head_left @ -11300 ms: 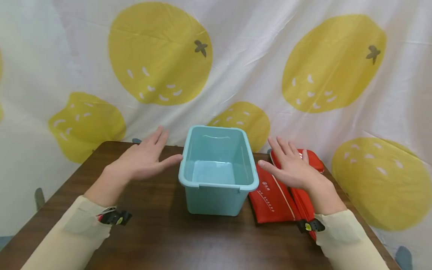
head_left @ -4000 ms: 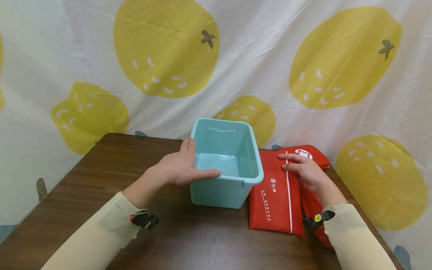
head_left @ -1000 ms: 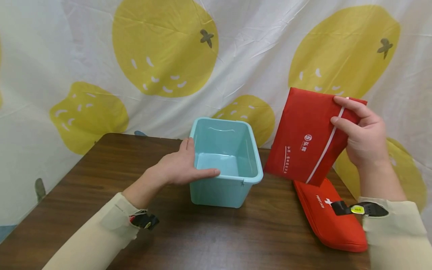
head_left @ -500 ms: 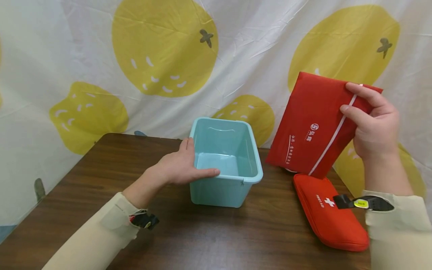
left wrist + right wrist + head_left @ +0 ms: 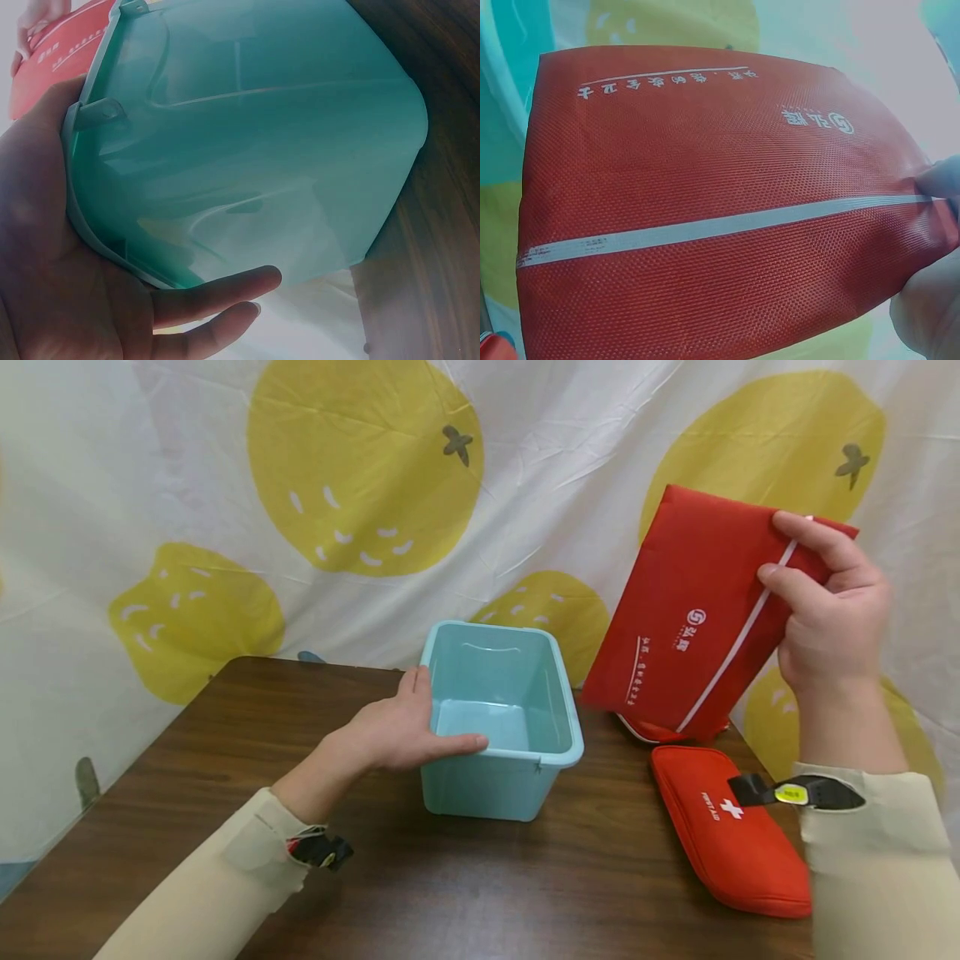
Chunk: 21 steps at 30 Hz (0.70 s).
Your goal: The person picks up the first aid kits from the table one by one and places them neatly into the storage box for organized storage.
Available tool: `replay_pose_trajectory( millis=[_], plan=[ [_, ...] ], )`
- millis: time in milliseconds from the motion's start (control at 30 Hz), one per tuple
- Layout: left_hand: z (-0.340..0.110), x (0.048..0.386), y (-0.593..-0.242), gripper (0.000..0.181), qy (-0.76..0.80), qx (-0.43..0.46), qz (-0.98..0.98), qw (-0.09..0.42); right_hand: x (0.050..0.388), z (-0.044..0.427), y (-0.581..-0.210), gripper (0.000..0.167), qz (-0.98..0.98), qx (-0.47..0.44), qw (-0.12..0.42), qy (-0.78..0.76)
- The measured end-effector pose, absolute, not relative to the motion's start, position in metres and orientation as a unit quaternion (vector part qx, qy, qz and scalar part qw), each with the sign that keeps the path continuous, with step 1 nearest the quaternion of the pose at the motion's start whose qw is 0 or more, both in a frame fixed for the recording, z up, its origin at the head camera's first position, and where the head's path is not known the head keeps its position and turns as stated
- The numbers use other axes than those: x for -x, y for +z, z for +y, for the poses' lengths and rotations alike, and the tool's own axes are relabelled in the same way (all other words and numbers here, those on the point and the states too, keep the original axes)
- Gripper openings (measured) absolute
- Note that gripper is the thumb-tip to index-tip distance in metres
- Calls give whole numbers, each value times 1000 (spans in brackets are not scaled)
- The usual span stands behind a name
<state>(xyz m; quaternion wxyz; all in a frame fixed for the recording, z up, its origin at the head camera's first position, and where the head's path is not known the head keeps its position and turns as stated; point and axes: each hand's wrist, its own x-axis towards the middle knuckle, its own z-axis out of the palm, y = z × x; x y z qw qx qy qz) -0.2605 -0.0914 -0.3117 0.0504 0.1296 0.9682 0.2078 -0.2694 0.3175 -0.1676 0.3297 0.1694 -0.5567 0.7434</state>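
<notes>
Pouch [image 5: 697, 585] of red fabric, Chinese-lettered, hangs pinched in the right hand [image 5: 842, 614] — red oblong "FIRST AID" case [image 5: 731, 852] below its fingers on woodgrain table [image 5: 585, 885], lemon-print curtain [image 5: 555, 502] beyond. Left hand [image 5: 396, 728], fingers straight, touches turquoise plastic bin [image 5: 480, 793].

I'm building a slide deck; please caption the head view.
Left hand resting against a pale-blue bin, right hand holding up a red pouch, first-aid case lying on the table.

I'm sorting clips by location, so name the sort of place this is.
Likely an indoor recording spot: a dark table, a patterned cloth hung behind it, and black wrist straps.
</notes>
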Motion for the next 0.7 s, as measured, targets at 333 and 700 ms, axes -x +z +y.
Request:
replay_pose_trajectory(
  millis=[333, 700],
  plan=[
    [-93, 260, -312, 145, 210, -133, 968, 47, 275, 294, -152, 40, -533, -195, 336, 752],
    [-94, 260, -312, 144, 221, -138, 964, 49, 285, 265, -138, 36, -516, -196, 329, 766]
  ],
)
